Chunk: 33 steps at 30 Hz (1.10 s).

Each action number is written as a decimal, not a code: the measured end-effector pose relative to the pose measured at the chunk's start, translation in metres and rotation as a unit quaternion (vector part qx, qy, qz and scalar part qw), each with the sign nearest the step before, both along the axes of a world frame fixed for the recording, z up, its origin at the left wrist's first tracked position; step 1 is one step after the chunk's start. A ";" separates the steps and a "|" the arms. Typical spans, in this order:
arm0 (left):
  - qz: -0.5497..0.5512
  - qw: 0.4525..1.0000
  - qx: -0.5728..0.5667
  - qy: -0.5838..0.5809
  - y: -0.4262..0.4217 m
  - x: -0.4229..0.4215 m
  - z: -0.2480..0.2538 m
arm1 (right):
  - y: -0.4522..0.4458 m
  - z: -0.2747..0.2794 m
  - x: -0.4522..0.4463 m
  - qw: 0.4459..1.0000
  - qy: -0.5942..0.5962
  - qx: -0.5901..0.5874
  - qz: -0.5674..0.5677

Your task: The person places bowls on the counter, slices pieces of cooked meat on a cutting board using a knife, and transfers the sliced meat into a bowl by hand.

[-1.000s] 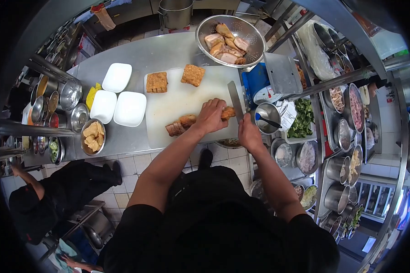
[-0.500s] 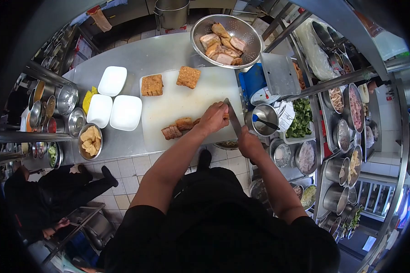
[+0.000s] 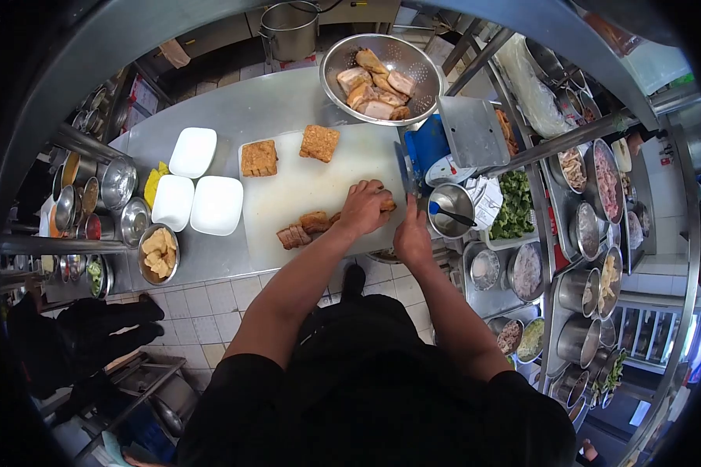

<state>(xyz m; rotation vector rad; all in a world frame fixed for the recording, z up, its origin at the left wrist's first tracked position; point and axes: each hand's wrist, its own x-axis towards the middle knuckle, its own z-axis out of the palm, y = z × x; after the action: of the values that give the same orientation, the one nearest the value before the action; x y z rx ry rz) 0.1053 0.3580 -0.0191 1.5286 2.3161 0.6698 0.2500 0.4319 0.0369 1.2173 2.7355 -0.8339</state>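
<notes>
My left hand [image 3: 366, 208] presses down on a browned piece of roast pork [image 3: 388, 204] at the right of the white cutting board [image 3: 288, 198], fingers curled over it. My right hand [image 3: 413, 237] is closed round the handle of a knife [image 3: 406, 170], whose blade points away from me along the board's right edge, beside the meat. Cut roast pork pieces [image 3: 294, 236] lie in a row left of my left hand. Two square browned pork blocks, a left one [image 3: 258, 159] and a right one [image 3: 319, 143], rest at the board's far side.
A steel colander [image 3: 343, 101] of meat stands beyond the board. Left are white dishes [image 3: 216, 205] and a bowl of pale yellow pieces [image 3: 160, 253]. Right are a scale [image 3: 448, 170], a steel pot [image 3: 442, 222] and leafy greens [image 3: 512, 206]. Another person [image 3: 78, 335] stands at lower left.
The knife has shifted from a slant beside the pork to a steeper line along the board's right edge. My right hand moved slightly left. The other person's legs shifted left.
</notes>
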 end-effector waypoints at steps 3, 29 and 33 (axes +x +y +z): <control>0.010 0.999 0.020 -0.036 -0.013 -0.002 0.005 | 0.003 -0.036 -0.004 1.000 -0.020 0.012 0.020; 0.084 0.994 0.060 -0.045 -0.111 -0.026 0.049 | -0.002 0.022 -0.066 0.944 0.060 -0.038 0.323; 0.150 0.988 0.042 -0.001 -0.115 0.001 0.020 | 0.001 -0.001 -0.064 0.932 0.051 -0.030 0.357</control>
<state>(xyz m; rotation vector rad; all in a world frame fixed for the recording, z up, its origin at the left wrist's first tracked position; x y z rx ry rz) 0.1067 0.2435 0.0006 1.2194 2.5737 0.8504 0.1856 0.4331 0.0356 0.1100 2.8541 -0.8692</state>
